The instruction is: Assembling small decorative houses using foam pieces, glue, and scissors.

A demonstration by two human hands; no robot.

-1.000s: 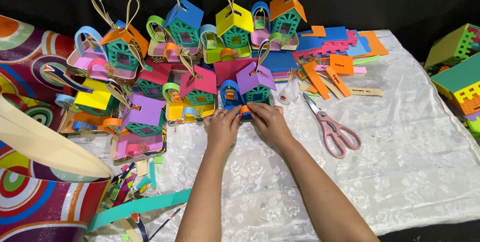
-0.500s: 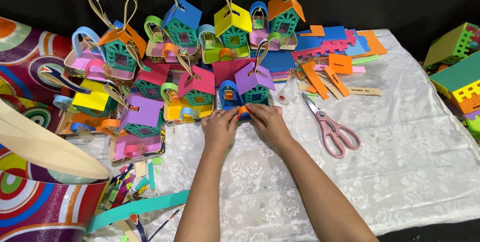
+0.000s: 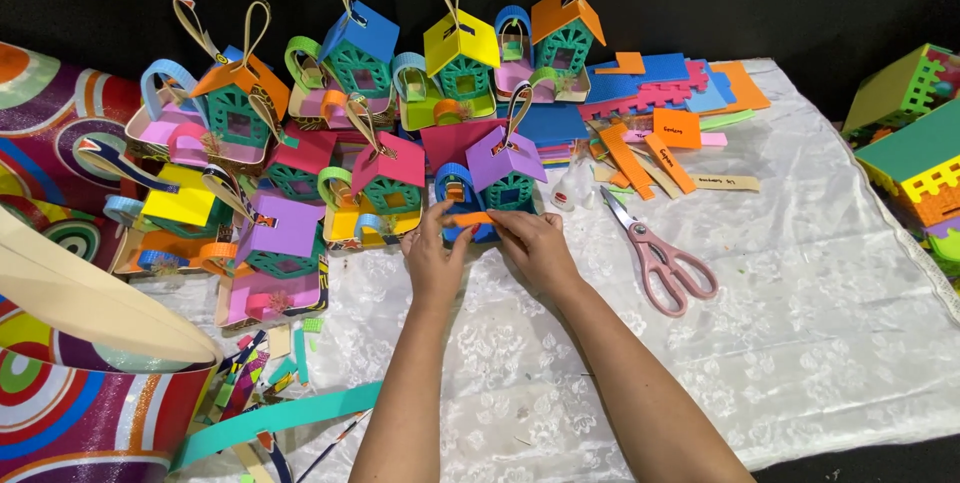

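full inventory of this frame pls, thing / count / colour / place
small foam houses: over a dozen, exact count unclear, mixed bright colours with loop handles, crowded at back left
purple-roofed house: 1, purple roof, green wall, blue base, right behind the hands
orange strip: 1, orange, pinched between both hands at that house's base
scissors: 1, pink handles, on the cloth to the right of the hands
foam sheets and strips: stack, blue, orange, pink, back centre-right
foam boxes: a few, green, orange, yellow, right edge
patterned bag: 1, multicoloured swirls, lower left
tablecloth: 1, white, embossed
left hand: 1, on the strip
right hand: 1, on the strip
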